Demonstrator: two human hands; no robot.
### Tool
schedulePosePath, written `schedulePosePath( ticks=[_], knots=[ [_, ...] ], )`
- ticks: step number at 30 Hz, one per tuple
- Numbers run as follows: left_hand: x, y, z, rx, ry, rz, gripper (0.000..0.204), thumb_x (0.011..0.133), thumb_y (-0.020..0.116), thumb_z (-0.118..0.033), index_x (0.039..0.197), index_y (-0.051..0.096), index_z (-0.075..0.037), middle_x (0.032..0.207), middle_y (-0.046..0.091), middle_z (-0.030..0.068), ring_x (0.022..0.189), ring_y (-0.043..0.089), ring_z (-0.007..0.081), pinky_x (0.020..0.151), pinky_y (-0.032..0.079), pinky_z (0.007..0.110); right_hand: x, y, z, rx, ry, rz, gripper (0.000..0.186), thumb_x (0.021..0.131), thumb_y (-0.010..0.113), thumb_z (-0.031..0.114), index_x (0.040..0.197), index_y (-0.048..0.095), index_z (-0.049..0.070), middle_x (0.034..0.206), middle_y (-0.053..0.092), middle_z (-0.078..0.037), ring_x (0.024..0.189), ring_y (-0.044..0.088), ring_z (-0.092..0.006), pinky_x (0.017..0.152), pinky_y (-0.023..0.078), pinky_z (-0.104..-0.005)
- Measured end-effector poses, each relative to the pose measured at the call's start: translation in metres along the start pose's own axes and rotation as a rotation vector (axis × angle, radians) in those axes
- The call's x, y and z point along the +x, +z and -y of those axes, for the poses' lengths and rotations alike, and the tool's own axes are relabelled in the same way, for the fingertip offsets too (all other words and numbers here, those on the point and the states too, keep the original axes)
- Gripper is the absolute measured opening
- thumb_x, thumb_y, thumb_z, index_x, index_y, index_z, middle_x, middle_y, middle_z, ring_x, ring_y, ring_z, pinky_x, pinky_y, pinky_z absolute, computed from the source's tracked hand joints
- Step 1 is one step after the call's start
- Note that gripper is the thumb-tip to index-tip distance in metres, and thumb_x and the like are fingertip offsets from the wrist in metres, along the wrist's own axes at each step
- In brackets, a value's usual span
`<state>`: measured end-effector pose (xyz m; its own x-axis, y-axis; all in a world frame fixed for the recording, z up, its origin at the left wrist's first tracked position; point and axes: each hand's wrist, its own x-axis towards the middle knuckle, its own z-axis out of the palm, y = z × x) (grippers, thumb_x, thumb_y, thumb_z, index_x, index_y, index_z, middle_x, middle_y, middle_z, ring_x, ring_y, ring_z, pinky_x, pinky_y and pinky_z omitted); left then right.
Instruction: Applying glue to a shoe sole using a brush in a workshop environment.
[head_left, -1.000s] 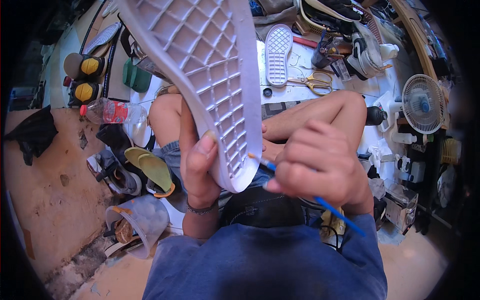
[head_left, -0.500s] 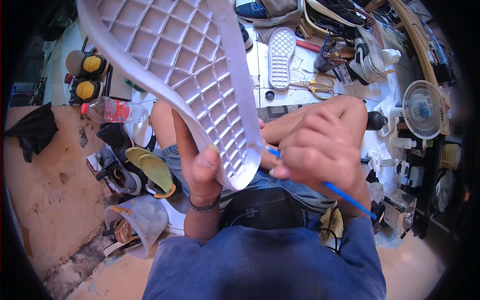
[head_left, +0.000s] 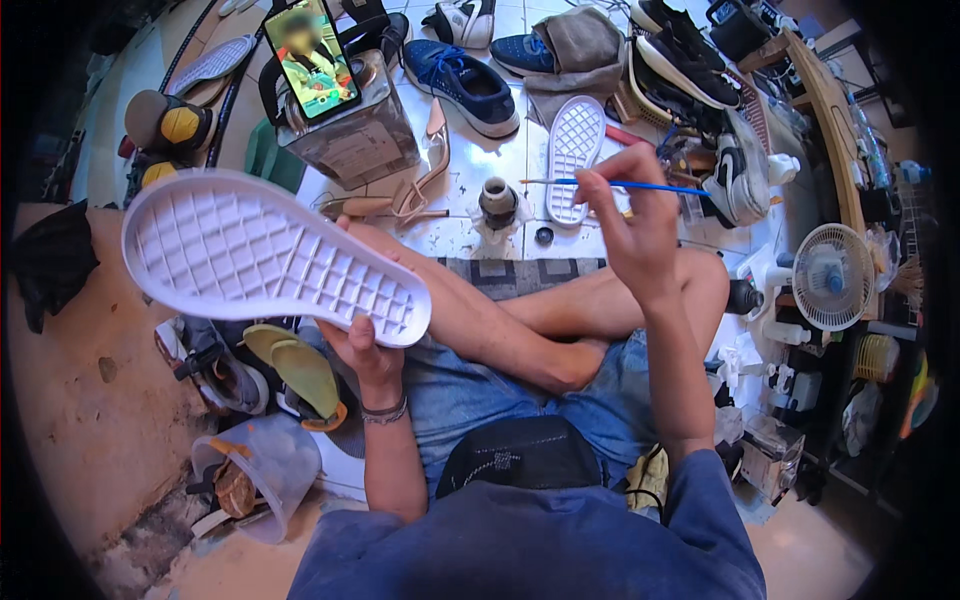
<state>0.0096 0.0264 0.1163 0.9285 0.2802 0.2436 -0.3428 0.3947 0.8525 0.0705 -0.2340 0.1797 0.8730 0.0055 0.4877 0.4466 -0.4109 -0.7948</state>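
Observation:
My left hand (head_left: 365, 350) grips a white shoe sole (head_left: 262, 258) by its narrower part, tilted with the gridded face toward me. My right hand (head_left: 625, 215) is raised at the right, closed round a thin blue-handled brush (head_left: 660, 187). The brush's tip points left, just above and right of an open dark jar (head_left: 497, 205) on white tiles. A second white sole (head_left: 574, 140) lies beyond the brush, with a small round black cap (head_left: 544, 235) below it.
A phone (head_left: 310, 60) stands on a metal can (head_left: 352, 135). Shoes (head_left: 460, 90), sandals and tools crowd the tiles. A fan (head_left: 832, 275) and wooden frame (head_left: 830, 130) are at the right. Insoles (head_left: 305, 365) and a plastic bucket (head_left: 285, 475) are at the left.
The sole has swung down and leftward in my left hand. My right hand and brush have moved up and away from it, toward the jar. The view now shows more of the floor.

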Motion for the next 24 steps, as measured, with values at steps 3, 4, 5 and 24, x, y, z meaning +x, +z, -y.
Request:
schedulePosePath(
  ticks=[3, 4, 5, 24],
  knots=[
    [0.000, -0.023, 0.020, -0.018, -0.002, -0.151, 0.092, 0.083, 0.069, -0.035, 0.152, 0.019, 0.000, 0.153, 0.031, 0.0244, 0.112, 0.060, 0.0368, 0.087, 0.057, 0.051, 0.010, 0.022, -0.025, -0.053, 0.048, 0.077, 0.020, 0.099, 0.060, 0.015, 0.086, 0.055, -0.001, 0.066, 0.060, -0.008, 0.061, 0.064, -0.0153, 0.057, 0.047, -0.0282],
    [0.002, -0.024, 0.019, -0.042, -0.028, -0.184, 0.092, 0.083, 0.070, -0.036, 0.151, 0.020, 0.000, 0.153, 0.031, 0.0239, 0.112, 0.059, 0.0355, 0.088, 0.057, 0.050, 0.010, 0.028, -0.032, -0.035, 0.067, 0.085, 0.022, 0.101, 0.056, 0.016, 0.086, 0.055, 0.000, 0.066, 0.060, -0.008, 0.060, 0.064, -0.0154, 0.056, 0.047, -0.0288],
    [0.005, -0.025, 0.020, -0.066, -0.055, -0.218, 0.092, 0.083, 0.070, -0.037, 0.151, 0.021, 0.000, 0.154, 0.031, 0.0234, 0.113, 0.059, 0.0342, 0.089, 0.057, 0.050, 0.011, 0.033, -0.038, -0.016, 0.088, 0.092, 0.024, 0.102, 0.053, 0.018, 0.086, 0.055, 0.000, 0.065, 0.060, -0.007, 0.060, 0.063, -0.0155, 0.055, 0.046, -0.0295],
    [0.027, -0.030, 0.033, -0.256, -0.328, -0.067, 0.084, 0.077, 0.060, -0.034, 0.146, 0.026, 0.001, 0.138, 0.041, 0.0211, 0.112, 0.056, 0.0352, 0.094, 0.051, 0.062, 0.021, 0.026, -0.062, 0.313, 0.414, 0.051, 0.058, 0.108, 0.031, 0.041, 0.093, 0.063, -0.005, 0.073, 0.061, -0.007, 0.065, 0.057, -0.0105, 0.059, 0.042, -0.0238]
  ],
)
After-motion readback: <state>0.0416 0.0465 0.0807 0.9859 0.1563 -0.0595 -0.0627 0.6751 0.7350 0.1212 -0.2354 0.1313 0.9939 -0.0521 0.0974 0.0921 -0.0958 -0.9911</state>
